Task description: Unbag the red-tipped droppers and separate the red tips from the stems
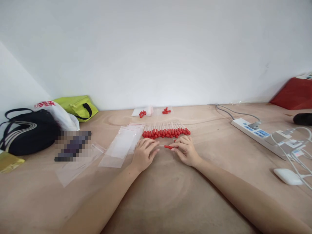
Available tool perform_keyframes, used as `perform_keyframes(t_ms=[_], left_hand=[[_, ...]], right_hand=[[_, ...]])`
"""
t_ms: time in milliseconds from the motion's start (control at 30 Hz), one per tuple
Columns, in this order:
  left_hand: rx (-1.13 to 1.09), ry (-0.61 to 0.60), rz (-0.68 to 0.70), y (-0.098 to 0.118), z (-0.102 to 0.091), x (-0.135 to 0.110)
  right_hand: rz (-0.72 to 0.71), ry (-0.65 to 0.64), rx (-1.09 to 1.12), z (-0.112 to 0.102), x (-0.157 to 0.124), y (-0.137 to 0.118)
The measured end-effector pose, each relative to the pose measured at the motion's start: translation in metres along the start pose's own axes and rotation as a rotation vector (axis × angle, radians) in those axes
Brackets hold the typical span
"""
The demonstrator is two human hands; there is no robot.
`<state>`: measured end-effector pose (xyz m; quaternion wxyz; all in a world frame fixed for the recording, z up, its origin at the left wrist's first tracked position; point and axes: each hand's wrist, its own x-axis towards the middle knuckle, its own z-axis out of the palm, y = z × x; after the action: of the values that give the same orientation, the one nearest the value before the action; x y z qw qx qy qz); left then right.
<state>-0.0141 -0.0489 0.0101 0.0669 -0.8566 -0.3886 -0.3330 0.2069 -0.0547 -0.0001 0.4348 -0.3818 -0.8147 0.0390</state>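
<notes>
Between my hands lies a dropper, a thin clear tube with a red rubber bulb. My left hand pinches its tube end. My right hand closes its fingers on the red bulb end. A second thin clear tube seems to poke down from under my right fingers, with a bit of red above it; I cannot make out the rest. Just beyond both hands is a row of similar droppers, red bulbs toward me and tubes toward the wall. Clear zip bags lie left of my left hand.
Loose red bulbs rest on bags near the wall, with more red bulbs beside them. At left are a black bag, a lime-green bag and a blurred dark object. At right are a power strip, cables and a white case.
</notes>
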Motion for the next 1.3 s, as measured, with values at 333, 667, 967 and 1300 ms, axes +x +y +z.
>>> perform_keyframes(t_ms=[333, 667, 967, 1300], left_hand=[[0.093, 0.009, 0.185, 0.008, 0.003, 0.002], [0.069, -0.037, 0.162, 0.012, -0.002, -0.001], [0.021, -0.043, 0.157, 0.009, 0.001, -0.002], [0.044, -0.009, 0.043, 0.003, -0.004, -0.006]], right_hand=[[-0.095, -0.003, -0.12, 0.007, 0.001, -0.002], [-0.182, 0.016, -0.238, 0.012, -0.002, -0.003], [-0.197, -0.013, -0.238, 0.01, -0.002, -0.004], [-0.048, -0.012, -0.201, -0.007, -0.01, -0.001]])
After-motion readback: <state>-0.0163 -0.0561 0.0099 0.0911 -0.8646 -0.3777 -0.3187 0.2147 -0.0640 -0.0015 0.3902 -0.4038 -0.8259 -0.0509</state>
